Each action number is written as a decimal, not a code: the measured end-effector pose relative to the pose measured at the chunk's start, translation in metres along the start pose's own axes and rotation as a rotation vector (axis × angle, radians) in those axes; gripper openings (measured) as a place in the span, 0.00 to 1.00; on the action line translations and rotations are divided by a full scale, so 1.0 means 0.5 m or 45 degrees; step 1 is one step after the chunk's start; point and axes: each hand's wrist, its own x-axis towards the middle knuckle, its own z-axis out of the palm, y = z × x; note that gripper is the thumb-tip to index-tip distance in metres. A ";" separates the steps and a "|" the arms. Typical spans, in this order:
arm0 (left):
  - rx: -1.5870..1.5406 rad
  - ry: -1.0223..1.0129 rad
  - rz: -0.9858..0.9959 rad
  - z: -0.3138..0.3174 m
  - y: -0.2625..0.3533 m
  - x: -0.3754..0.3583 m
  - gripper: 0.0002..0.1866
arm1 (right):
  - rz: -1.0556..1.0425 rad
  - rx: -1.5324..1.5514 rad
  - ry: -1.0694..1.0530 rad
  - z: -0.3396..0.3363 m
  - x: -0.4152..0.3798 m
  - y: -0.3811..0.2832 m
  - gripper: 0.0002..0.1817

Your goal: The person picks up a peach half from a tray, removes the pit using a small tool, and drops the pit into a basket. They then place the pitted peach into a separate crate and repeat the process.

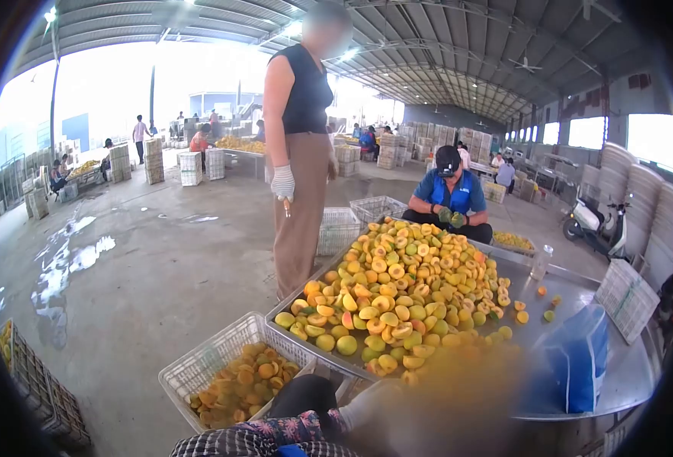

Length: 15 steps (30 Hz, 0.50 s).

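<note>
A heap of yellow peaches [397, 286], many of them halved, lies on a metal table [519, 274] in front of me. A patterned sleeve [298, 428] at the bottom edge leads to what looks like my left hand [361, 411], pale and smeared, close to the table's near edge. Beside it a large yellow-brown blur [458, 392] covers the near part of the heap. My right hand may be inside that blur; its fingers and anything held are hidden. Below the table's left edge, a white plastic crate [192, 369] holds peach halves [245, 385].
A blue bag [578, 358] and a clear bottle [541, 261] stand on the table's right side. A white crate [628, 299] leans there. Opposite sits a gloved co-worker [449, 194]; another person [302, 152] stands at left. A dark crate [43, 385] is far left.
</note>
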 end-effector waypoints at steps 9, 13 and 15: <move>-0.411 0.241 0.100 0.053 0.147 0.009 0.19 | 0.248 0.171 -0.162 -0.111 0.045 -0.208 0.14; -0.207 0.312 0.049 0.047 0.149 0.035 0.26 | -0.029 -0.255 -0.009 -0.139 0.063 -0.237 0.13; -0.288 0.311 0.032 0.064 0.164 0.034 0.28 | -0.184 -0.262 -0.013 -0.145 0.075 -0.246 0.13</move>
